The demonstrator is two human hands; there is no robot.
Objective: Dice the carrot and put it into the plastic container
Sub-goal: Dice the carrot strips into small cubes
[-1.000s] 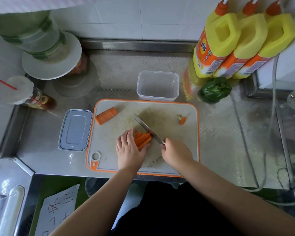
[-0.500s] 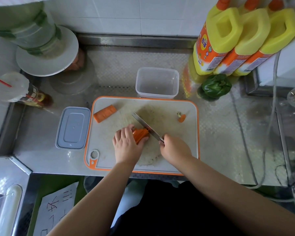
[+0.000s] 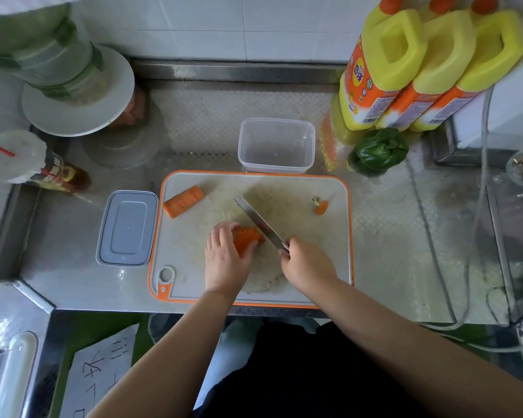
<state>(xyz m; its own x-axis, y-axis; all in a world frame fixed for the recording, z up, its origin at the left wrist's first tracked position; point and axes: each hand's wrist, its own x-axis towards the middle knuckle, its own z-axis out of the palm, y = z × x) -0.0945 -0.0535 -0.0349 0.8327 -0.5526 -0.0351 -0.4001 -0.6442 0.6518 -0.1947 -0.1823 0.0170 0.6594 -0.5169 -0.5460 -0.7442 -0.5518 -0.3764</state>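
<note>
- The left hand has gathered the loose orange carrot strips into a tight bundle; a second ago they lay fanned. Its fingers curl over the bundle, pinning it to the white orange-rimmed cutting board.
- The right hand grips the steel knife, whose blade now sits against the bundle's right end.
- Judgement: cross-cutting into dice is about to start.
- The clear plastic container behind the board holds no carrot; the uncut carrot piece waits at the board's far left.
</note>
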